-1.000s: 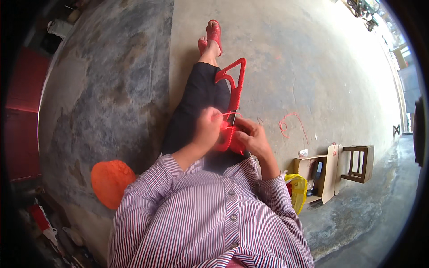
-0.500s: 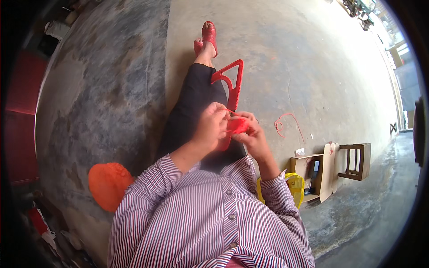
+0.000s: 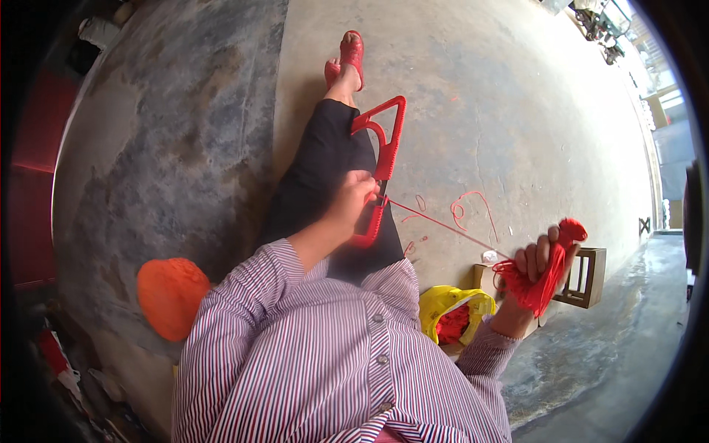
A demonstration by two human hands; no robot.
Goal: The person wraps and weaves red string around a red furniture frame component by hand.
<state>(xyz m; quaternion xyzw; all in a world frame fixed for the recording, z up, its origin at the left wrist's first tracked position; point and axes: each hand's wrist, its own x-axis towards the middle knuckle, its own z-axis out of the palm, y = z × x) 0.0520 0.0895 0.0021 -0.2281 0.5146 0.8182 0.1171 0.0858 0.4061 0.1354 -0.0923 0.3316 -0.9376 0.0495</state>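
Observation:
A red angular frame (image 3: pixel 391 148), part of its edge closely wrapped in red cord and a dark stretch bare, rests along my dark-trousered leg. At that bare stretch my left hand (image 3: pixel 353 198) pinches the frame or the cord; its fingertips partly hide which. My right hand (image 3: pixel 539 255) is out to the right, closed around a bundle of red cord (image 3: pixel 538 292) whose strands hang below the fist. Between the two hands runs one taut red strand (image 3: pixel 450 227).
Below the right hand, a yellow bag (image 3: pixel 436 299) stands open with red material inside. A cardboard box (image 3: pixel 485 277) and wooden stool (image 3: pixel 593 280) are partly hidden by the hand and bundle. Loose red cord (image 3: pixel 484 198) lies on the concrete floor. An orange rounded object (image 3: pixel 171 299) sits at left.
My right hand has swung away from the frame to the lower right with the cord bundle, drawing the strand straight. My left hand stays beside the frame.

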